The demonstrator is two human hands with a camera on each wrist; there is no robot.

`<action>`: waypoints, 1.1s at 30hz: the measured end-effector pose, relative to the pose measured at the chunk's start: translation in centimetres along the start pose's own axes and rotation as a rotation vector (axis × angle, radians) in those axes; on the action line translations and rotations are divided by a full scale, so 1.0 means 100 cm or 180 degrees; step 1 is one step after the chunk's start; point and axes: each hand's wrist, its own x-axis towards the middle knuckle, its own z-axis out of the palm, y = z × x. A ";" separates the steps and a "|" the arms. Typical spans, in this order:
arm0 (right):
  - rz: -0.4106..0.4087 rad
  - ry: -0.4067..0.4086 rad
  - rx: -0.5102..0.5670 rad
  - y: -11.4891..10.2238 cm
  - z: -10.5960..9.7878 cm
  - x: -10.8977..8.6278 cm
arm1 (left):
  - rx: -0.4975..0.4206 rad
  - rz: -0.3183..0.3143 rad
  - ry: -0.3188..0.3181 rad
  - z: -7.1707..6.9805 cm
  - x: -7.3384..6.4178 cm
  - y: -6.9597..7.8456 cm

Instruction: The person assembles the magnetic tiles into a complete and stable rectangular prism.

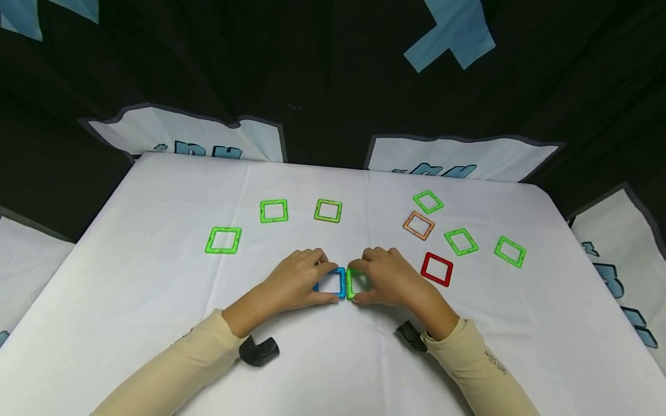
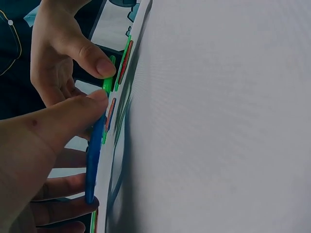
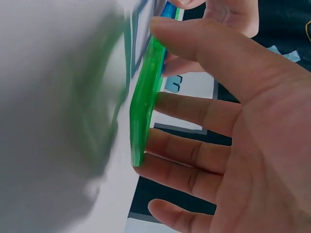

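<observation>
Near the middle of the table, my left hand (image 1: pixel 296 281) pinches a blue square frame-shaped magnetic tile (image 1: pixel 342 283) between thumb and fingers. My right hand (image 1: pixel 391 278) grips a green square magnetic tile (image 1: pixel 350 287) the same way. The two tiles stand edge to edge, so close that I cannot tell whether they touch. In the left wrist view the blue tile (image 2: pixel 94 162) is seen edge-on, with a bit of the green tile (image 2: pixel 107 85) above it. The right wrist view shows the green tile (image 3: pixel 146 104) seemingly just above the cloth, fingertips along its far side.
On the white-covered table (image 1: pixel 291 370), a red tile (image 1: pixel 437 270) lies right of my right hand. Beyond it are an orange tile (image 1: pixel 418 226) and several green tiles, including one (image 1: pixel 461 242). More green tiles, such as one (image 1: pixel 223 240), lie back left. A black curtain (image 1: pixel 322 75) hangs behind.
</observation>
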 end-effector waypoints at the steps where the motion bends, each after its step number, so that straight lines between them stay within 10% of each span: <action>1: -0.0005 0.0007 0.0004 0.000 0.000 0.000 | -0.0005 0.0002 -0.0002 0.000 0.000 0.000; 33: 0.0019 -0.0121 0.0171 -0.004 0.009 0.005 | -0.0007 -0.0020 -0.0538 -0.004 -0.002 0.000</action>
